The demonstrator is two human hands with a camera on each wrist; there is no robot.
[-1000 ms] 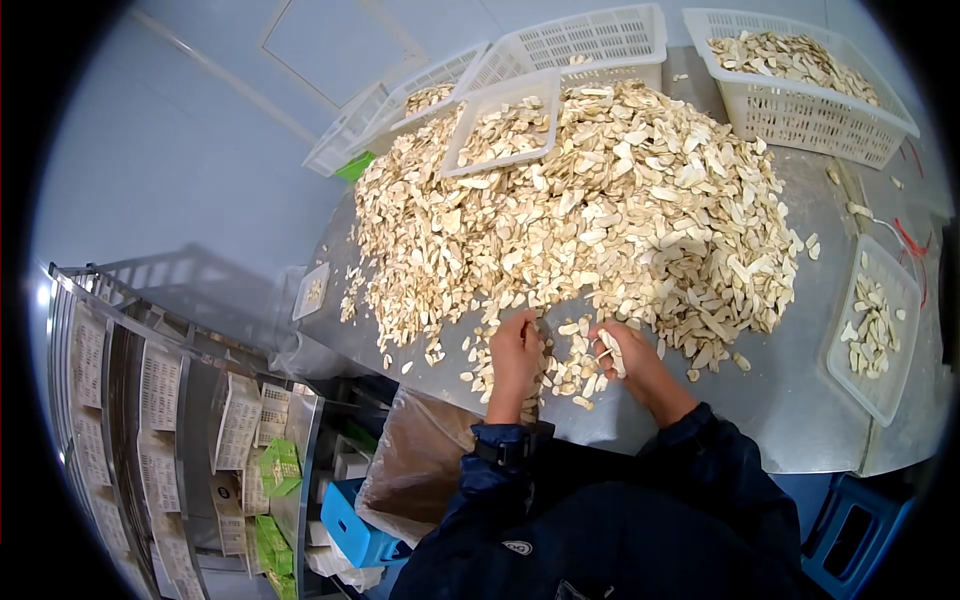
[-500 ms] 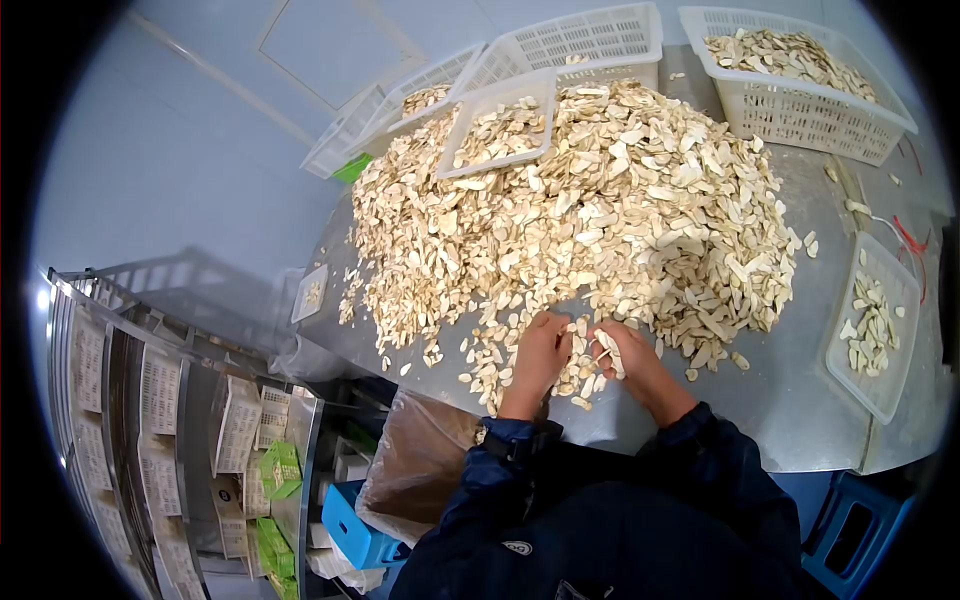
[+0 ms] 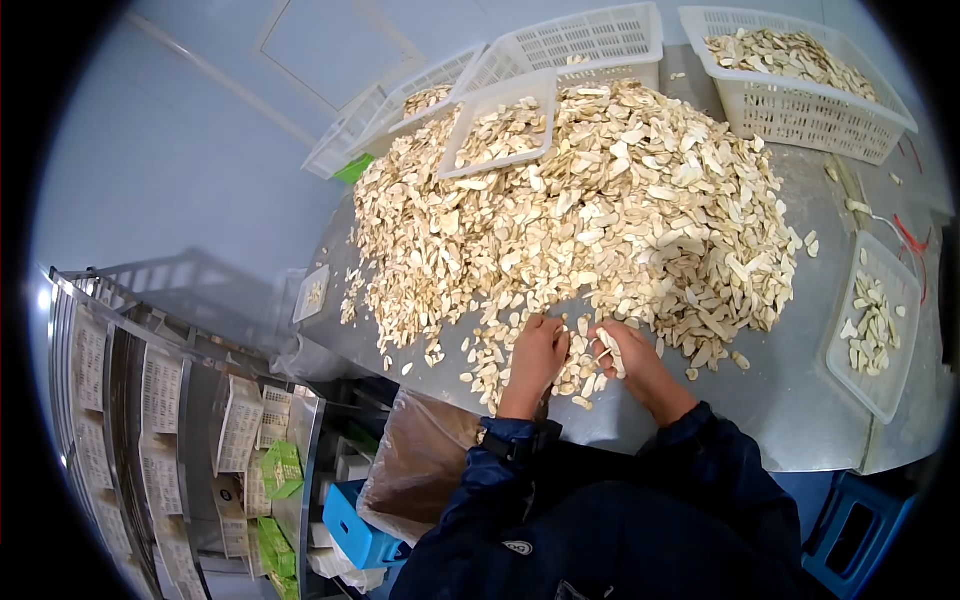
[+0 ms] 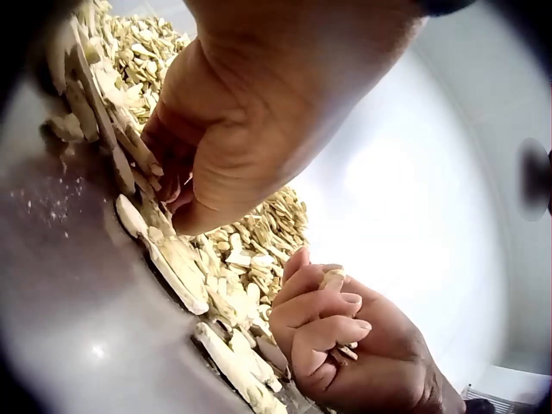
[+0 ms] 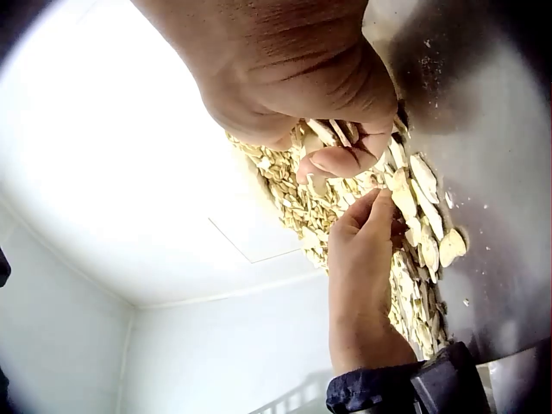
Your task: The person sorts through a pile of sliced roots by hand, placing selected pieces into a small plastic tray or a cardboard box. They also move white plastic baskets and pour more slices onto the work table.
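Pale dried slices, flat and elongated, lie in a large heap on the metal table. My left hand reaches down into the loose slices at the heap's near edge. In the right wrist view its thumb and fingertips come together on a slice among the others. Close on its right, my right hand is held palm up with curled fingers. It grips several slices, whose ends also stick out between the fingers in the left wrist view.
A shallow tray of slices sits on the heap. Behind stand white perforated baskets. Another tray with slices lies at the right, near red string. Below the table's left edge are a lined bin and a blue stool.
My left hand has shifted right, closer to the right hand, then dipped slightly lower among the loose slices. The right hand stays in place with its slices.
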